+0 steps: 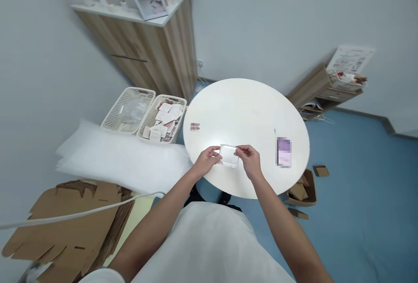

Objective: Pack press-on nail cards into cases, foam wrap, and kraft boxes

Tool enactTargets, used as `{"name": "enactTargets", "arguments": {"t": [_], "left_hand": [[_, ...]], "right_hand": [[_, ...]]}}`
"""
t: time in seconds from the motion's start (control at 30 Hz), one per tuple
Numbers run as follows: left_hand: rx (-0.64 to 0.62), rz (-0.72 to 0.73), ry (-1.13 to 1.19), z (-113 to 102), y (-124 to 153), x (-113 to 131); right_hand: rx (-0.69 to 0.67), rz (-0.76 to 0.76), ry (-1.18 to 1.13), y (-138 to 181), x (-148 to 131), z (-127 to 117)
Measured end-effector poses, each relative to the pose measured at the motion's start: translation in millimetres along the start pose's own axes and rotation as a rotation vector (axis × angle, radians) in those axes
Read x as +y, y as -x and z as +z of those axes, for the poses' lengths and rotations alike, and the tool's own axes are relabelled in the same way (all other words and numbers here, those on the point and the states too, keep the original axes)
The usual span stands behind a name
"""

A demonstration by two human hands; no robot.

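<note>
Blue floor (352, 178) and pale walls surround a round white bench (241, 104); clock positions read from the bench's centre, 12 being the far side. Clear, shallow rectangular case (229, 156) located slightly off centre, toward 7–8 o'clock. Left hand (208, 161): fingers and thumb pinching the case's left edge. Right hand (250, 159): likewise pinching its right side, near the far corner. Whether the case touches the bench top, cannot tell.

Also on the bench: small reddish patterned piece (195, 126) at 9 o'clock; purple-and-pink rectangular item (284, 152), pixelated, between 3 and 4 o'clock.

Beyond the rim: two white baskets side by side between 9 and 10 o'clock, the nearer (181, 119) filled with white cards and packets (166, 115); wood-grain cabinet (179, 48) at 10 o'clock; open carton (311, 197) on the floor at 4 o'clock.
</note>
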State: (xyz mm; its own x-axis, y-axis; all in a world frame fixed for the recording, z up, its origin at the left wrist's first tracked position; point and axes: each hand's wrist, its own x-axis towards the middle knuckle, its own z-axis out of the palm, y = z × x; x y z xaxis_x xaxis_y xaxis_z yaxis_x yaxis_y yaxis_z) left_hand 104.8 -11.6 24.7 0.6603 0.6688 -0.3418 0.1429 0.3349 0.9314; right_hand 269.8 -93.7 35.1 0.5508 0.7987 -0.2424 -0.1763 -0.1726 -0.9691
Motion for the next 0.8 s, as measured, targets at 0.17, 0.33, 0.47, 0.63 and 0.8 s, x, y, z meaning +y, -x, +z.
{"name": "enactTargets", "arguments": {"t": [0.17,0.33,0.47,0.63,0.8], "left_hand": [[-0.137,0.129,-0.246,72,0,2],[-0.191,0.238,-0.512,111,-1,0],[-0.192,0.257,-0.544,119,-2,-3],[-0.201,0.223,-0.498,108,-6,-3],[-0.26,0.229,-0.421,96,-15,-6]], "right_hand": [[0.088,-0.045,-0.033,16,1,-78],[0.076,-0.048,-0.036,25,9,-119],[-0.012,-0.032,0.007,31,15,-132],[-0.312,-0.178,0.268,39,8,-141],[-0.378,-0.366,0.554,34,1,-131]]}}
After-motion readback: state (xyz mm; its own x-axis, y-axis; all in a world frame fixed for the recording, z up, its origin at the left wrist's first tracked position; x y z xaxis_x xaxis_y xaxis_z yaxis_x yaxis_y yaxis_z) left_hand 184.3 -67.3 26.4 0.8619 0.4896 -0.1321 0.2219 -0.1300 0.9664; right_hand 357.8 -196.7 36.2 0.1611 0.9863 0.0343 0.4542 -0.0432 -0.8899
